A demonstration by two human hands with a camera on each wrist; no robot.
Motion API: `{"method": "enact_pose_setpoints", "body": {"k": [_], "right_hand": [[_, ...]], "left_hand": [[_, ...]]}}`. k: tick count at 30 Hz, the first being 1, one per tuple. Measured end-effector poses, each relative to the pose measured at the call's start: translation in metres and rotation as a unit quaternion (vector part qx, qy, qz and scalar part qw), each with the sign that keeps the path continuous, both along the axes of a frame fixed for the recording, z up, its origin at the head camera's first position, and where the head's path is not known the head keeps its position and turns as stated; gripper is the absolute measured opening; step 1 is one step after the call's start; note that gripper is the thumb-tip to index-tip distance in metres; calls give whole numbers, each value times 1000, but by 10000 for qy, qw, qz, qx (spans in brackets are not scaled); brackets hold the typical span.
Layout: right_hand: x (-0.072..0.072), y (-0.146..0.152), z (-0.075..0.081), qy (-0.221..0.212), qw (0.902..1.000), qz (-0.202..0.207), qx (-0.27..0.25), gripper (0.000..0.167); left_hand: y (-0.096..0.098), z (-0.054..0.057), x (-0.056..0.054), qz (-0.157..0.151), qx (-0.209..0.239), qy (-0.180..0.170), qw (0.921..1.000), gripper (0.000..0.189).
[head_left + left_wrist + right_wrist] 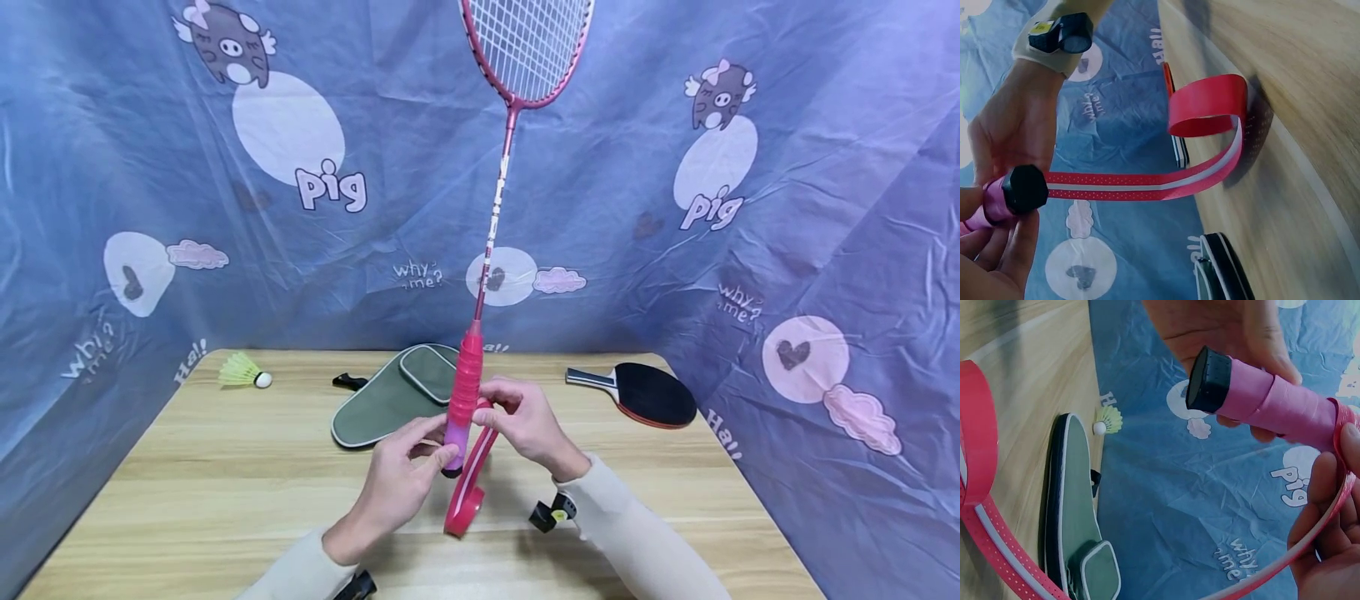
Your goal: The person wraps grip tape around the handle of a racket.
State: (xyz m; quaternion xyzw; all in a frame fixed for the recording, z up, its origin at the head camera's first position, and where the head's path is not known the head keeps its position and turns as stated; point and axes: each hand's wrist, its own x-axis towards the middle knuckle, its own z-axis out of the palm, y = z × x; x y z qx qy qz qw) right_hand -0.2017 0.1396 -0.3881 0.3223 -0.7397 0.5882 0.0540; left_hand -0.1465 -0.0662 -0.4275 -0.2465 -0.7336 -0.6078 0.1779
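Observation:
A badminton racket [496, 200] stands upright, head up, above the table. My left hand [401, 471] grips the bottom of its handle, where a pink-purple layer [1272, 403] and a black end cap [1027, 189] show. Red grip tape [467, 375] winds round the upper part of the handle. My right hand [525, 421] pinches the loose strip beside the handle, at the lower edge of the red winding. From there the perforated strip, with a pale centre line, hangs down to a curled roll [1207, 106] close to the tabletop.
Behind the hands lies a green paddle case [390, 400] with white piping. A yellow shuttlecock [246, 371] is at the back left, and a black table tennis paddle [652, 394] at the back right. Blue printed cloth surrounds the wooden table [187, 500].

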Motion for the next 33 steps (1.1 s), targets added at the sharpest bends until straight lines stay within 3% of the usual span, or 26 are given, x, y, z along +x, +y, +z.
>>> {"method": "enact_pose_setpoints", "body": {"k": [3, 5, 13, 21, 33], "right_hand": [[1, -2, 0, 61, 9999, -119, -11, 20], [2, -2, 1, 121, 9998, -150, -35, 19], [2, -1, 3, 75, 9998, -159, -31, 19], [5, -1, 8, -280, 9994, 150, -132, 21], [1, -1, 8, -288, 9990, 325, -119, 20]], "left_hand": [[2, -1, 2, 131, -214, 356, 9991, 46], [4, 0, 3, 178, -287, 418, 9986, 52], [6, 5, 6, 151, -268, -101, 9995, 56], [3, 4, 7, -490, 261, -765, 9955, 48], [-7, 4, 3, -1320, 397, -919, 9862, 48]]}}
